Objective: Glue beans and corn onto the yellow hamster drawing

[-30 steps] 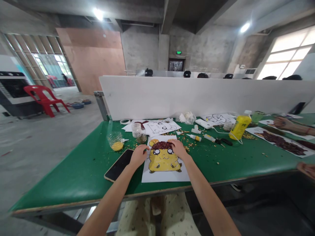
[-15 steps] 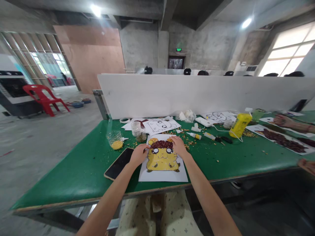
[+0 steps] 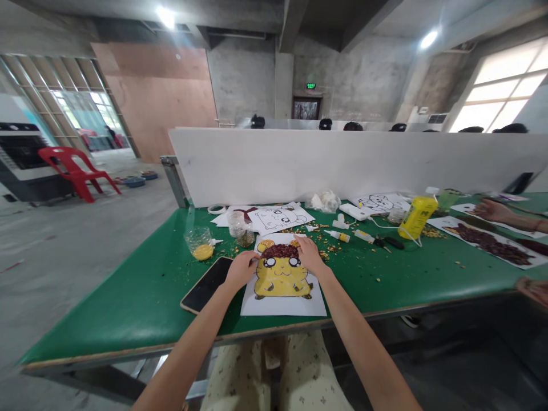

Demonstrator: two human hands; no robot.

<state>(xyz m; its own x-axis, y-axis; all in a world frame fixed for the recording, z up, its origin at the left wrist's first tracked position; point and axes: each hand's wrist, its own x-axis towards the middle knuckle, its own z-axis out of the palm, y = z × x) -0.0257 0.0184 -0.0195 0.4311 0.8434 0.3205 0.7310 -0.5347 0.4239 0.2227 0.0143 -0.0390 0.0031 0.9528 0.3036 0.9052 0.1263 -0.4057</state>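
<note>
In front of me a white sheet [image 3: 248, 307] lies flat, bearing a hamster picture [image 3: 281, 282] with a yellow body and dark red beans across the head top. My left hand [image 3: 241, 269] rests at the sheet's upper left edge, fingers loosely extended beside the hamster's head. On the upper right part of the sheet lies my right hand [image 3: 311, 256], its fingers stretched over the right ear. Neither hand visibly holds anything. A black phone [image 3: 207, 285] sits left of the sheet, under my left forearm.
Behind the sheet are a plastic jar [image 3: 245, 231], a cup of yellow grains [image 3: 202, 251] and line drawings [image 3: 278, 218]. Scattered kernels [image 3: 327, 249], glue bottles [image 3: 338, 235], keys [image 3: 381, 244] and a yellow bottle [image 3: 417, 218] lie rightward. Another person's hand [image 3: 492, 210] works at far right.
Both hands keep almost the same place on the sheet. The view has shifted very slightly. At far right the other person's hands have moved a little.
</note>
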